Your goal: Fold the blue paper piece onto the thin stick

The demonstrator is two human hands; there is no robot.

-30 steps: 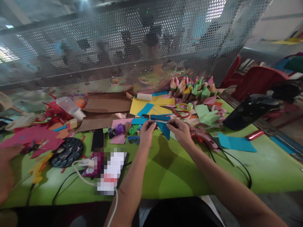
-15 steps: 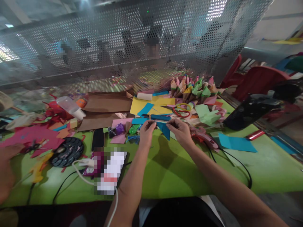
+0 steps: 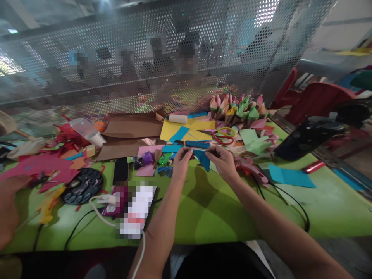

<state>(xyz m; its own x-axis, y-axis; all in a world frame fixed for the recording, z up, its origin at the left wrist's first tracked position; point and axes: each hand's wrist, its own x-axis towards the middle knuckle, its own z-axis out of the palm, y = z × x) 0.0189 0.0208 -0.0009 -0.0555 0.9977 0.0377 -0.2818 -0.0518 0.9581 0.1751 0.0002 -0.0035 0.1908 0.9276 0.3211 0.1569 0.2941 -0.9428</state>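
A small dark blue paper piece [image 3: 203, 159] hangs between my two hands above the green tabletop [image 3: 221, 217], one corner pointing down. My left hand [image 3: 183, 161] pinches its left end between thumb and fingers. Its right edge is gripped by my right hand [image 3: 221, 159]. Just beyond the hands lie blue paper strips [image 3: 180, 134] on yellow paper [image 3: 200, 124]. To the right of my right hand is a pink glue gun [image 3: 253, 170] with a black cord.
Paper cones [image 3: 235, 108] cluster at the back. On the right stand a black bottle [image 3: 308, 135] and blue paper [image 3: 290, 175]. Leftward are a phone [image 3: 120, 170], a round black tray [image 3: 83, 186], a yellow glue gun [image 3: 50, 205] and another person's arm [image 3: 8, 209].
The blue paper between my hands has shifted very slightly, and the fingers of my right hand have moved a little on it. Both hands keep their hold.
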